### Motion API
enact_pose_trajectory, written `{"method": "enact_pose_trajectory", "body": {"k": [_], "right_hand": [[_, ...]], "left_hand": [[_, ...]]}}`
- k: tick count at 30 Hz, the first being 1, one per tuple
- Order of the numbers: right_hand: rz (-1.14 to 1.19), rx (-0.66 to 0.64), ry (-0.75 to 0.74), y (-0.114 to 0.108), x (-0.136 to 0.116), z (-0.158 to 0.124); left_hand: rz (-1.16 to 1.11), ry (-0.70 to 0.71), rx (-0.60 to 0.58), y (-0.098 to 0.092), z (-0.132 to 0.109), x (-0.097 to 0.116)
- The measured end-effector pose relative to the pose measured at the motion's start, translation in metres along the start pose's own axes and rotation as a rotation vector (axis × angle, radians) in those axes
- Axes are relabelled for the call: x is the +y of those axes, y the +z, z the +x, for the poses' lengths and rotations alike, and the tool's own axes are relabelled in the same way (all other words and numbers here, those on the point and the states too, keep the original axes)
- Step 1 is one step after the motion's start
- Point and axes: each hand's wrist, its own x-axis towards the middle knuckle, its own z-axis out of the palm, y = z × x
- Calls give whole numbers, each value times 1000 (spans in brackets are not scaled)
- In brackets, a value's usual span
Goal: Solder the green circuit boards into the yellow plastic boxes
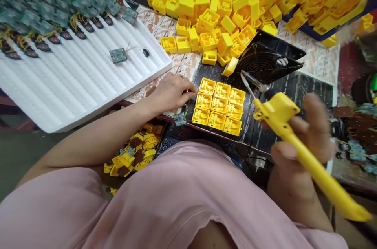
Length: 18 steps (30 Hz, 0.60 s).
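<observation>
My left hand [173, 92] is at the left edge of a block of open yellow plastic cases [219, 104] set in rows, thumb and fingertips pinched together. Just below it lies a small green circuit board [180, 119], its thin yellow wires running up towards my fingertips; what the pinch holds is too small to make out. My right hand [306, 135], partly blurred, grips a yellow soldering iron [294, 139]. The iron's metal tip points up and left, above the table to the right of the cases.
A ridged white foam sheet [97, 80] carries many wired circuit boards [53, 9] and a single board [118, 55]. Loose yellow cases [206, 9] are heaped at the back. A black stand with a coil [262, 62] is behind the iron. Yellow pieces [132, 151] fill a low container.
</observation>
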Motion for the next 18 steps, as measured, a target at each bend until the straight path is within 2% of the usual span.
{"method": "enact_pose_trajectory", "body": {"k": [2, 3, 4, 6, 8, 11, 14, 18], "right_hand": [[-47, 227, -20, -6, 4, -1], [-64, 308, -45, -7, 7, -1], [-66, 336, -54, -6, 9, -2], [-14, 280, -2, -1, 14, -3], [75, 151, 68, 7, 18, -7], [162, 7, 90, 18, 21, -12], [204, -84, 9, 28, 21, -13], [247, -98, -131, 40, 18, -8]], "left_hand": [[-39, -24, -7, 1, -1, 3], [-54, -36, -9, 2, -1, 3], [-66, -44, -12, 2, -1, 4], [-85, -60, -19, 2, -1, 5], [-89, -84, -23, 3, 1, 7], [-45, -130, -22, 5, 4, 11], [-4, -154, -33, 5, 7, 14], [4, -158, -50, 4, 9, 15]]}}
